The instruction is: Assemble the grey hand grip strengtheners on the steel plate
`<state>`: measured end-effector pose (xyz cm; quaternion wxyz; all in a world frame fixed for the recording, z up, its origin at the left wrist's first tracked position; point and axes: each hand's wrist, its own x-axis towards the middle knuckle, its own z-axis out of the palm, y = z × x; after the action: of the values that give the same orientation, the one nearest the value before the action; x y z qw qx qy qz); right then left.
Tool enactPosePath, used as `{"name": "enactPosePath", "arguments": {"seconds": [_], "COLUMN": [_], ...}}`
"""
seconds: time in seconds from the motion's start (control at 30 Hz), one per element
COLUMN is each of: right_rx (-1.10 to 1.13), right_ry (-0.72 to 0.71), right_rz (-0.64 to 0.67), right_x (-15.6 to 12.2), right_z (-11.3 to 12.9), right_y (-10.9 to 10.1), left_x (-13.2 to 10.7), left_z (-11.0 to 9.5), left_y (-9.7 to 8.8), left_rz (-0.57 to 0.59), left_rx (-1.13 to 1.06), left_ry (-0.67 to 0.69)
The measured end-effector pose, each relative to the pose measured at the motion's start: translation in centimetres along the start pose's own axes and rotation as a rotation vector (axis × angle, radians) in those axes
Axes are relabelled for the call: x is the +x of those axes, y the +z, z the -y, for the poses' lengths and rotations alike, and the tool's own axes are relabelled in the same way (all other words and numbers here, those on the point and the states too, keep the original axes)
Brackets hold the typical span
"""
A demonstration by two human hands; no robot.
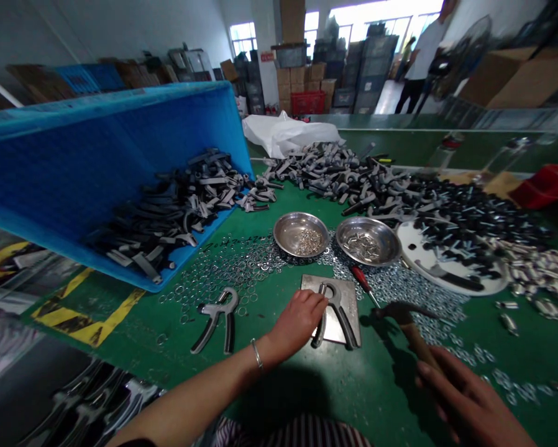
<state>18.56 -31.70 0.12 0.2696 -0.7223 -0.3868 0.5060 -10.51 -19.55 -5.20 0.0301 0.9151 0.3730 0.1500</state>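
Observation:
My left hand (302,320) is closed round the upper left part of a grey-and-black hand grip exerciser (343,320), which lies on a square metal plate (311,282). In my right hand (465,394) is a claw hammer (416,332), held by its wooden handle. The hammer head hovers over the table to the right of the plate, apart from the exerciser. A second hand grip exerciser (222,318) lies to the left of my left hand. Just beyond the plate's right corner rests a screwdriver with a red handle (360,277).
Two steel bowls (279,239) (395,245) of small parts stand behind the plate among scattered metal rings (242,267). A tilted blue crate (204,108) spills grey handles at left. Handle parts (335,171) heap at the back; a white lid (407,242) holds black-capped bolts at right.

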Motion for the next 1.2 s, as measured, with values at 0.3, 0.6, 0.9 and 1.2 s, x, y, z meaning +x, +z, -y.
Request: {"name": "enactPosePath", "arguments": {"seconds": [0.3, 0.6, 0.9, 1.2], "right_rx": [-0.407, -0.602, -0.165, -0.016], "right_ry": [-0.485, -0.479, -0.227, -0.145], "right_rz": [0.041, 0.229, 0.180, 0.238], "right_x": [1.9, 5.4, 4.7, 5.6], "right_z": [3.3, 5.3, 3.2, 2.2], "right_y": [1.9, 3.4, 2.8, 3.8], "left_x": [2.7, 3.2, 5.8, 5.3], "left_z": [0.9, 3.8, 4.2, 4.5], "left_y": [-2.8, -3.3, 0.3, 0.6], "left_rz": [-0.011, -0.101, -0.108, -0.126], "left_rx": [-0.112, -0.603, -0.587, -0.637], "left_ry": [-0.164, -0.469, -0.405, -0.414]}}
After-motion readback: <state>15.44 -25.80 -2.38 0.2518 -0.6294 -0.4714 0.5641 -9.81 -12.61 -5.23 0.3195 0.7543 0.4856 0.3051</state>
